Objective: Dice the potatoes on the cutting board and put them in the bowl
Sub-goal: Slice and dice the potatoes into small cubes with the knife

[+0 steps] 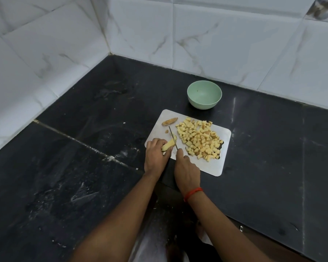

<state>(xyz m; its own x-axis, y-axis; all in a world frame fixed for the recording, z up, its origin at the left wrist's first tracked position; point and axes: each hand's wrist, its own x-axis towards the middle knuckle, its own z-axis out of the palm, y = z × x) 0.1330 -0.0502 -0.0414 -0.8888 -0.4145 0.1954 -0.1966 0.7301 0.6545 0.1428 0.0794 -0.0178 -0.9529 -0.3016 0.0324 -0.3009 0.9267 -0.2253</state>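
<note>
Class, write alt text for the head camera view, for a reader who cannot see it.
A person's left hand holds a potato strip on a white cutting board while the right hand cuts it with a knife. Diced potato lies piled on the board's right side; beyond it, an empty pale green bowl stands on the dark counter.
</note>
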